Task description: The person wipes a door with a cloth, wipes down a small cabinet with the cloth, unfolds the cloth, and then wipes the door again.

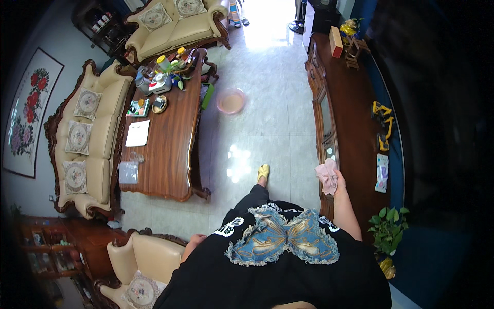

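A crumpled pink cloth (327,177) is in my right hand (340,184), above the front edge of a long dark-wood cabinet (349,116). Carved trim and glass panels run along the cabinet's front. My left hand (198,239) hangs at my side near a cream leather armchair (154,247); its fingers are mostly hidden, and I see nothing in it. On the cabinet top, to the right of the cloth, lies a packet of wipes (382,173). Yellow toy excavators (384,125) stand farther along it.
A pink plastic basin (230,101) sits on the grey tiled floor (254,127). Left of it stands a carved wooden coffee table (166,146) with papers (137,133) and a tissue box (159,83). A potted plant (389,230) is at the cabinet's near end. Cream sofas (104,131) line the left.
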Motion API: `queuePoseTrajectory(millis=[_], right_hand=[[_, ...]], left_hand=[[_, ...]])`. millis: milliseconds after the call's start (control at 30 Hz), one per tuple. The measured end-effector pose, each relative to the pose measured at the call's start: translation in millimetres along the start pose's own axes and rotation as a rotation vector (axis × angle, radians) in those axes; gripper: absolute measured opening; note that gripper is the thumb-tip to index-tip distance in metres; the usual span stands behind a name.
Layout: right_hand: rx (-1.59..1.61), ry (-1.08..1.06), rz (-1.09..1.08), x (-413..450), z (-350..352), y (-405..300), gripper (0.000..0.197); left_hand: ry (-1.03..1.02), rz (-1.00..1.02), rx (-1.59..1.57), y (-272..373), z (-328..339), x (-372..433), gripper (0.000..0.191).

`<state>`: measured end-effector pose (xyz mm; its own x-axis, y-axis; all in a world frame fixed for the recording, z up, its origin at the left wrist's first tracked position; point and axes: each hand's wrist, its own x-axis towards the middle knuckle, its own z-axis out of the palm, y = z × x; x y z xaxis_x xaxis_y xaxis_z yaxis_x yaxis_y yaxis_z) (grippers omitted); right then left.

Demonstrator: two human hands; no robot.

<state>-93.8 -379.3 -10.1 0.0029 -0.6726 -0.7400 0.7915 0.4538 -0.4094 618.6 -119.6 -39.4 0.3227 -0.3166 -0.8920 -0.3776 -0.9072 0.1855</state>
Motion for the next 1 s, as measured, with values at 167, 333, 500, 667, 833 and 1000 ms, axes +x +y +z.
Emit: queuePoseTrajectory(millis=[167,333,500,667,833,1000], right_hand=[[0.112,0.079,0.045,44.4,35.1,-31.1,0.060],[0.144,0.290,0.043,76.5,-25.4,-62.5,0.065],[0.249,0.235,0.058,86.0,-22.3,-82.5,0.073],[0.125,0.273,0.003,173.4,-25.4,-153.8,0.055],[-0.080,0.426,0.081,306.3,117.8,-304.3,0.042],[-0.190,0.057,-0.115,435.6,246.1,-440.6,0.043]], left_hand=[[0.048,0.575,0.486,209.2,-88.5,99.3,0.026],[0.374,0.620,0.214,498.0,-103.3,138.6,0.030],[0.136,0.835,0.057,704.7,-71.8,129.0,0.032],[0.075,0.902,0.358,792.8,-35.8,161.6,0.036],[-0.107,0.433,0.230,780.6,-74.6,198.8,0.032],[-0.003,0.232,0.142,787.6,-95.0,176.6,0.028]])
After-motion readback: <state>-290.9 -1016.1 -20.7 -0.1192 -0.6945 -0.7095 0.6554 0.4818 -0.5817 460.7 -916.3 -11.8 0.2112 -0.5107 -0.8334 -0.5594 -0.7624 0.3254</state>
